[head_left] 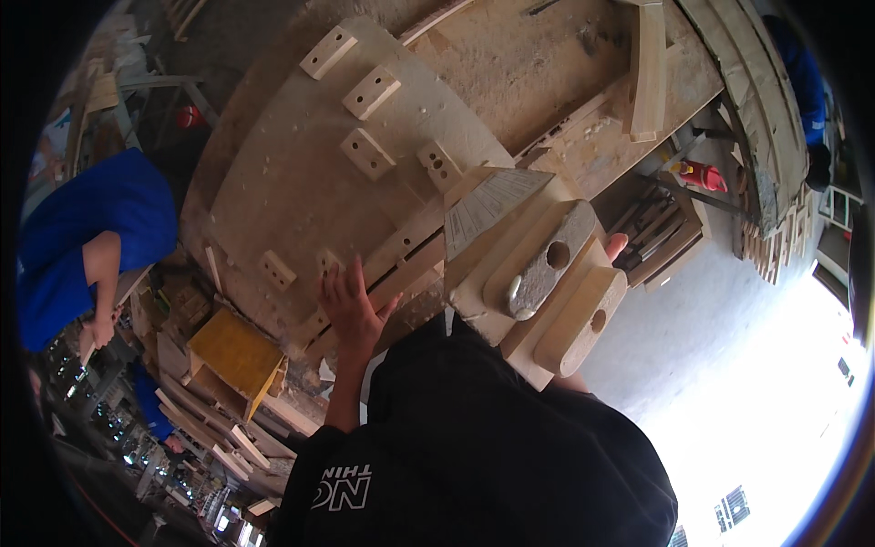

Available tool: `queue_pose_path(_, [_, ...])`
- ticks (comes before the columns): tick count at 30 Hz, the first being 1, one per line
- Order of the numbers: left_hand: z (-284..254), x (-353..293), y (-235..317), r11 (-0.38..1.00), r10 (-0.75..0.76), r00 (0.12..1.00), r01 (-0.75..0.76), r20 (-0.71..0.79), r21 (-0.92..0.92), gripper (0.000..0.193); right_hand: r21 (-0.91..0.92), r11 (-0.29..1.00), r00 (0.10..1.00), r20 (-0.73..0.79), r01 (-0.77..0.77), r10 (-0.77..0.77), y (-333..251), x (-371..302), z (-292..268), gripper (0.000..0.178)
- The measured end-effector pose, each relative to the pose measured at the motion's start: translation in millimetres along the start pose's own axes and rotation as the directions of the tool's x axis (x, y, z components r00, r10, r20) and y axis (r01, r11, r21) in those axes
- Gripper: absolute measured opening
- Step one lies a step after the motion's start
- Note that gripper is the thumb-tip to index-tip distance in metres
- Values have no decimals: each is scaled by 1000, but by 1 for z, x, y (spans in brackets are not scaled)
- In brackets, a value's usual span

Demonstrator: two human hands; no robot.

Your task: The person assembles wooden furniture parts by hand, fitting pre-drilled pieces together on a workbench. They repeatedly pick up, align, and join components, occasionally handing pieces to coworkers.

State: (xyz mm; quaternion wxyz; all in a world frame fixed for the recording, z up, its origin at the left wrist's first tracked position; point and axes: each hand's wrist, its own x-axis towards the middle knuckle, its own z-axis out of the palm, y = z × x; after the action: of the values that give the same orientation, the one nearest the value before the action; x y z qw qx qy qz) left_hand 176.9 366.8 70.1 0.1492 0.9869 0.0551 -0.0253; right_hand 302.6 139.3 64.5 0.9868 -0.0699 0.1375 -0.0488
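My left hand is spread over the near edge of a worktable, fingers apart, by a small wooden block. Close to the camera, my right hand supports two stacked wooden pieces with rounded tenons, each tenon pierced by a hole. One tenon has a worn, greyish face and a white blob at its end. Only a fingertip of that hand shows past the wood; the rest is hidden. A printed paper sheet lies against the pieces. Several two-holed wooden blocks lie spread over a smooth board on the table.
Left of the table a person in blue holds a piece of wood. A yellow-topped box and stacked wood strips stand near the left. To the right are a red bottle and a wooden crate with slats.
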Motion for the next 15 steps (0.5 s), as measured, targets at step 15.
queue_pose_path(15, [-6, -53, -46, 998, 65, 998, -64, -20, 26, 76, -924, -55, 913, 382, 378, -144, 12, -12, 55, 89])
